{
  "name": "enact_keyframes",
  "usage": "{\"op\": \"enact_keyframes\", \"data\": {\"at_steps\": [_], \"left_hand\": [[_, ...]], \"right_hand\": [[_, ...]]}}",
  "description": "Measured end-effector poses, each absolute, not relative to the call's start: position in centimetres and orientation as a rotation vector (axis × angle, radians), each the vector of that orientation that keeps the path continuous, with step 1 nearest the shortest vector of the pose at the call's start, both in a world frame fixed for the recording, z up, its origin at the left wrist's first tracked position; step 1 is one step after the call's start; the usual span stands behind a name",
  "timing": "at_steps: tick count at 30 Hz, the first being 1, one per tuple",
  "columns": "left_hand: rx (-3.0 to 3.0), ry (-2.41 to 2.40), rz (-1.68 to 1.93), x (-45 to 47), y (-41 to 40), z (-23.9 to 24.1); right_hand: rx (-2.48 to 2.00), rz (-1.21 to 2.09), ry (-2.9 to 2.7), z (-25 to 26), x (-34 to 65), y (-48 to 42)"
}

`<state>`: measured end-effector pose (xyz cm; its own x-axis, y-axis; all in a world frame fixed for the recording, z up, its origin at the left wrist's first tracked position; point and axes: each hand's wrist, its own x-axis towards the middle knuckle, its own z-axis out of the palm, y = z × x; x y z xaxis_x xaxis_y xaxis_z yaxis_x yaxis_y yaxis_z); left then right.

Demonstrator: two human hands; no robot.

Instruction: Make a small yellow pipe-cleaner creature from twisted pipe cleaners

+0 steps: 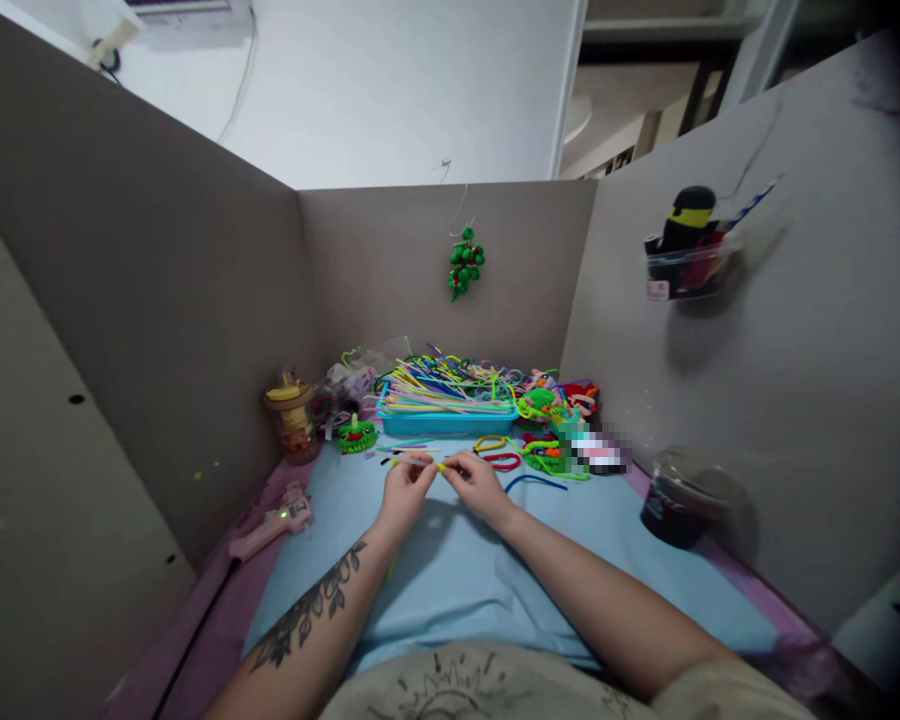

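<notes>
My left hand (411, 482) and my right hand (474, 482) meet over the blue cloth, fingers pinched. Between their fingertips shows a small yellow pipe cleaner (441, 467); a bit of yellow also sticks out left of my left hand. Most of it is hidden by the fingers. Just beyond my right hand lie a yellow loop (490, 443) and a red loop (501, 461), perhaps scissor handles. A dark blue pipe cleaner (536, 482) rests to the right of that hand. Several thin pale strips (409, 444) lie behind my left hand.
Behind the hands stands a blue tray (450, 425) heaped with pipe cleaners. Green fuzzy figures (356, 435) sit beside it. A pink glue gun (277, 525) with a cord lies left, near a lidded cup (291, 420). A dark tub (679, 505) stands right. Grey panels (450, 330) enclose the table.
</notes>
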<state>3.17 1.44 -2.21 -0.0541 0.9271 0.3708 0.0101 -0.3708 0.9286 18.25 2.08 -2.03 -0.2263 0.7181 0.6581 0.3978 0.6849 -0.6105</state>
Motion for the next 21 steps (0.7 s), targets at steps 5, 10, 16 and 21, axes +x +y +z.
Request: {"op": "enact_keyframes", "data": {"at_steps": [5, 10, 16, 21], "left_hand": [[1.454, 1.036, 1.547, 3.1, 1.7, -2.5], [1.397, 0.988, 1.535, 3.3, 1.6, -2.6], [1.323, 0.945, 1.517, 3.6, 1.0, -1.8], [1.329, 1.088, 1.387, 3.7, 0.6, -1.2]], "right_hand": [[-0.848, 0.320, -1.918, -2.3, 18.2, 2.1], [-0.870, 0.267, -1.933, -2.2, 18.1, 2.0], [-0.888, 0.236, -1.894, -2.3, 18.1, 2.0], [-0.924, 0.177, -1.856, -2.5, 18.3, 2.2]]}}
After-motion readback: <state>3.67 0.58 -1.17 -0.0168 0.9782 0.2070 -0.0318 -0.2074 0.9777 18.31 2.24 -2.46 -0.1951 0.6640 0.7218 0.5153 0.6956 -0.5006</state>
